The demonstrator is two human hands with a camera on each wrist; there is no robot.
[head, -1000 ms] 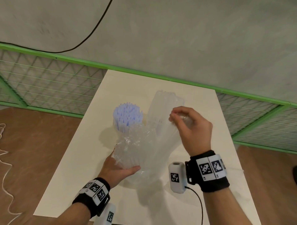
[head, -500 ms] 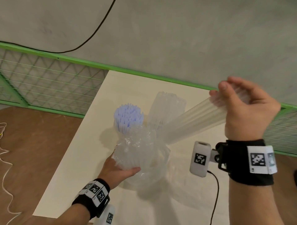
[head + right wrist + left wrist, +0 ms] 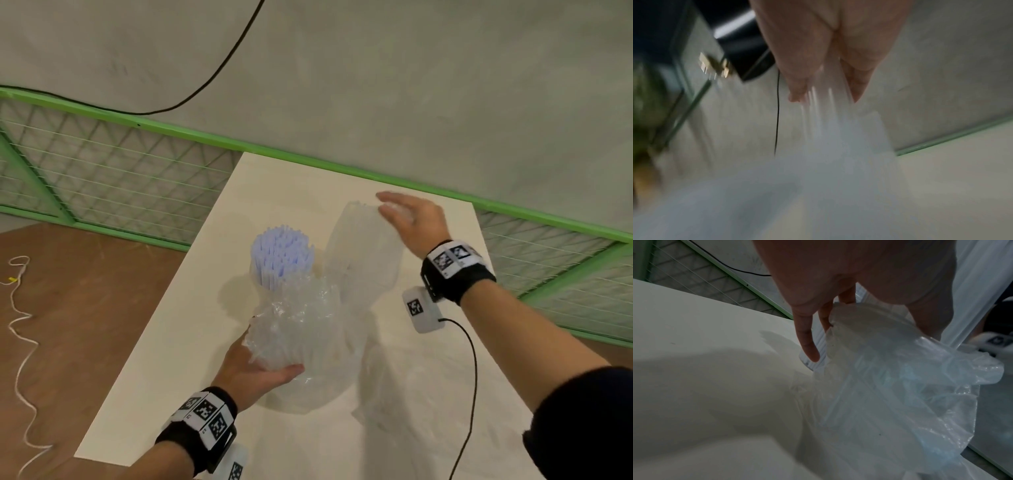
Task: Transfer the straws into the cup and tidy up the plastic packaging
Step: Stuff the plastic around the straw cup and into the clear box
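Note:
A bundle of pale blue-white straws (image 3: pixel 282 255) stands upright in the middle of the table. Crumpled clear plastic packaging (image 3: pixel 298 325) wraps its lower part, and my left hand (image 3: pixel 260 366) grips that plastic from the near side, thumb in front. The left wrist view shows my left hand (image 3: pixel 859 313) curled round the crumpled packaging (image 3: pixel 900 386). A tall clear plastic sleeve (image 3: pixel 363 253) rises to the right of the straws. My right hand (image 3: pixel 407 219) is at its top edge. In the blurred right wrist view, the sleeve (image 3: pixel 838 138) runs out from between thumb and fingers. The cup is hidden.
The white table (image 3: pixel 274 185) ends at a green mesh fence (image 3: pixel 102 171) at the back. More thin clear plastic (image 3: pixel 411 387) lies on the table to the right. A black cable (image 3: pixel 471 377) hangs from my right wrist. A white cord (image 3: pixel 20 325) lies on the floor.
My right hand pulled the clear sleeve up and to the right, then came back down to the sleeve's top beside the straws. My left hand has kept its grip.

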